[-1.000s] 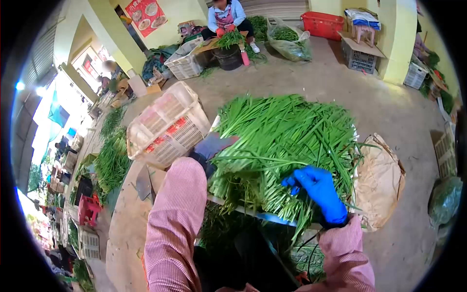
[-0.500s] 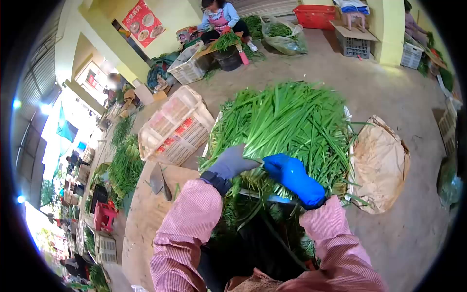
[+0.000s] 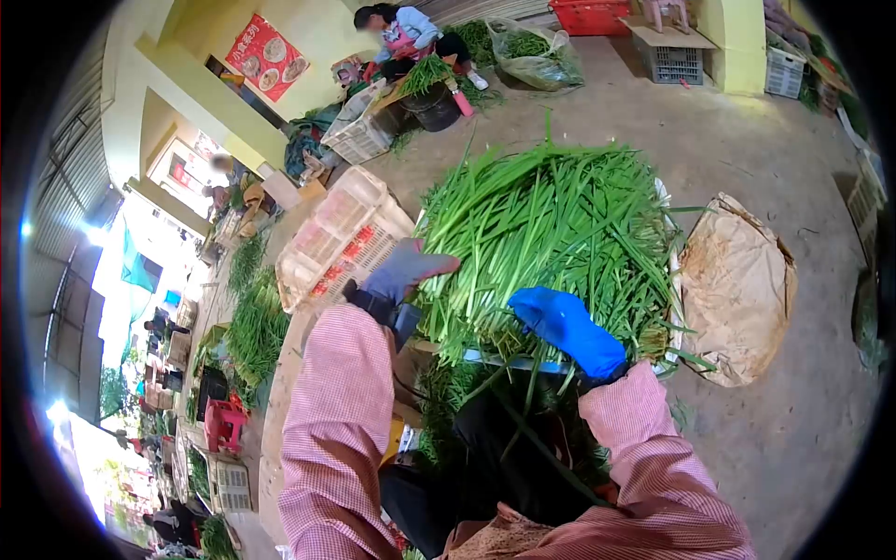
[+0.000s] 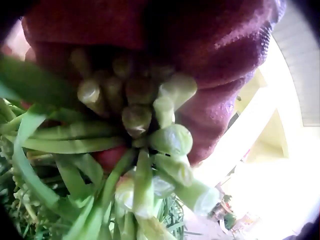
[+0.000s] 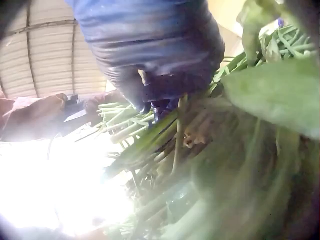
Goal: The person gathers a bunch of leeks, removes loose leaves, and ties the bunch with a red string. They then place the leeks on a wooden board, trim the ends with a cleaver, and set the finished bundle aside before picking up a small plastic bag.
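Observation:
A thick pile of garlic chives (image 3: 560, 219) lies in front of me in a white-rimmed container (image 3: 674, 322), leaves fanned toward the back. My left hand (image 3: 403, 271), in a grey-purple glove, is at the pile's left edge. In the left wrist view, its fingers wrap a bunch of stalks (image 4: 171, 140) whose pale cut ends face the camera. At the front of the pile is my right hand (image 3: 567, 331) in a blue glove. The right wrist view shows its fingers curled over thin stems (image 5: 179, 132), their tips partly hidden.
A white plastic crate (image 3: 350, 247) stands tilted beyond the left hand. To the pile's right lies a brown paper sack (image 3: 733, 289). A wooden board (image 3: 271, 457) is left of my arm. Farther back, a seated person (image 3: 401, 37) works over greens beside a black bucket (image 3: 434, 110).
My left hand came in beside the right hand, then moved back out to the pile's left edge. The right hand shifted left and stayed near the front. The knife on the board has gone from view.

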A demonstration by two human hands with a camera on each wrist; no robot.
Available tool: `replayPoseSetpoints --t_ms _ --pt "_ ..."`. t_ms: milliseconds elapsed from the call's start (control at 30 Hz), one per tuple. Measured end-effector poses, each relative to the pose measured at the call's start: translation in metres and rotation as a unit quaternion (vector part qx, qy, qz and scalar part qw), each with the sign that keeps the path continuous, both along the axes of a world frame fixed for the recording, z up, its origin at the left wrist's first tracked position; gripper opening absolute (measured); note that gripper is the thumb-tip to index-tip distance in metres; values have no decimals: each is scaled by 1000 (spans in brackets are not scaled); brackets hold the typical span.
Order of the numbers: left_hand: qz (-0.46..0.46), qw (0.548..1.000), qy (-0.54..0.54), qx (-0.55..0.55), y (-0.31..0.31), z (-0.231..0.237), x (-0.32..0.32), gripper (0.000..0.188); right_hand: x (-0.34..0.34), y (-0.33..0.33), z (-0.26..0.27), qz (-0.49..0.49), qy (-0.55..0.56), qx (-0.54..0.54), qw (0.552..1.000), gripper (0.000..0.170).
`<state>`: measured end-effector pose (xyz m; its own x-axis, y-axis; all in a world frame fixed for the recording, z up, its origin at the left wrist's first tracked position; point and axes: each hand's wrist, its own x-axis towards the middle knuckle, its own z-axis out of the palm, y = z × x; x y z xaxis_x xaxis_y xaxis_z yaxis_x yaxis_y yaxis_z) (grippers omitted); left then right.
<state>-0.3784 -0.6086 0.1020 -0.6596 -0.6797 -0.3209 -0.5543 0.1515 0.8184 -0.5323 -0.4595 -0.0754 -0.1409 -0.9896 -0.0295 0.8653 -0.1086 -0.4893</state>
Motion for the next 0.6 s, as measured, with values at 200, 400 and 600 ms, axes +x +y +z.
replayPoseSetpoints --t_ms 200,400,600 --pt "95 986 -61 -120 34 19 -5 77 -20 45 89 -46 537 94 837 34" --pt "-53 991 -49 -115 74 -7 -16 61 11 33 46 -106 311 38 944 39" --pt "-131 854 -169 -475 155 -60 -41 87 12 52 22 -211 401 145 879 43"
